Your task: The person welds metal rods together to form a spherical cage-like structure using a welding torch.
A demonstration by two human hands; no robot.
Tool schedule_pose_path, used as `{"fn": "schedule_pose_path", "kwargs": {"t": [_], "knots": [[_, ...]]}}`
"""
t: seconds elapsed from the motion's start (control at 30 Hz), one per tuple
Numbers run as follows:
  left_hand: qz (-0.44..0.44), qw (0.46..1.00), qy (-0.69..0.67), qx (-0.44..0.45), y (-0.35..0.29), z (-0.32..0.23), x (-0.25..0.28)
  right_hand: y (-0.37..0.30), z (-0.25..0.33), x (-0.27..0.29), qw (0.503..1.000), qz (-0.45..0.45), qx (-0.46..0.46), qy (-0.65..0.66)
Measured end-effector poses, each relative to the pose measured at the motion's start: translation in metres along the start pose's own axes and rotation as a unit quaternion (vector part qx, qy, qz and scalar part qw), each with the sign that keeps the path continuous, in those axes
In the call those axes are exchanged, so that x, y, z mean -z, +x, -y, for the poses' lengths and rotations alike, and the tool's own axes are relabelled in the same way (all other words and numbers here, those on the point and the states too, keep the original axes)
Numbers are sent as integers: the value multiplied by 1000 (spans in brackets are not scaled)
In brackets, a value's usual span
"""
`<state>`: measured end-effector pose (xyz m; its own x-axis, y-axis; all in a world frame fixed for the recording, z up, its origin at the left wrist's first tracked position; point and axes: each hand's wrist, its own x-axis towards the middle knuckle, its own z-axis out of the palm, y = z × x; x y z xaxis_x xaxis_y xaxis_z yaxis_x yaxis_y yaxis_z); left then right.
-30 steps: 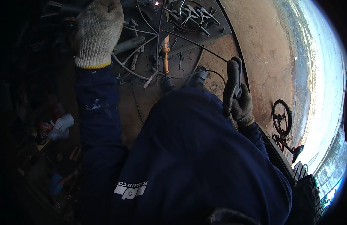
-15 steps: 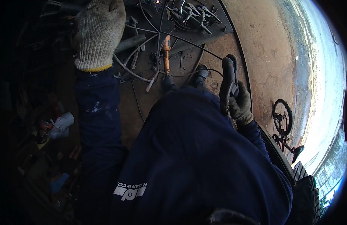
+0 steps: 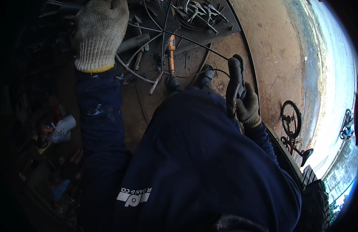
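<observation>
My left hand [image 3: 101, 38], in a cream knitted glove with a yellow cuff, is raised at the upper left. Its fingers curl away from view, and whatever they hold is hidden. On the right, my right hand [image 3: 248, 106] wears a dirty knitted glove and is closed around a dark, elongated, handle-like thing [image 3: 234, 87]. A thin dark rod or cable [image 3: 198, 45] runs from near its upper end toward the left, over a metal frame of bent bars [image 3: 138, 72]. An orange tool [image 3: 171, 54] lies beside these bars, between my hands.
Several locking pliers [image 3: 200, 13] lie on a dark metal surface [image 3: 221, 33] at the top. My shoes [image 3: 205, 76] stand below it. A bicycle [image 3: 291, 121] lies or stands at the right on brown ground. A white object [image 3: 63, 128] sits among dark clutter at the left.
Both hands stay almost where they were; the left has shifted slightly leftward. A person on a two-wheeler now shows at the far right. The bars look slightly shifted left in the picture.
</observation>
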<state>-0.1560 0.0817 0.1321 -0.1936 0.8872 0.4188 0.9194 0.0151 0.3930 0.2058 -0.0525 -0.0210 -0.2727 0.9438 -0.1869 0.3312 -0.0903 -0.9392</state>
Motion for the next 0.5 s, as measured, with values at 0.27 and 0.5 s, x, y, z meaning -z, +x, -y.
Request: {"fn": "schedule_pose_path", "kwargs": {"t": [0.27,0.5], "knots": [[-23,994,53,-89,-7,-17,2,-2,-2,4,1000,-7,4,10],[-34,991,-11,-133,-6,-1,-5,-6,-8,4,999,-12,5,33]]}}
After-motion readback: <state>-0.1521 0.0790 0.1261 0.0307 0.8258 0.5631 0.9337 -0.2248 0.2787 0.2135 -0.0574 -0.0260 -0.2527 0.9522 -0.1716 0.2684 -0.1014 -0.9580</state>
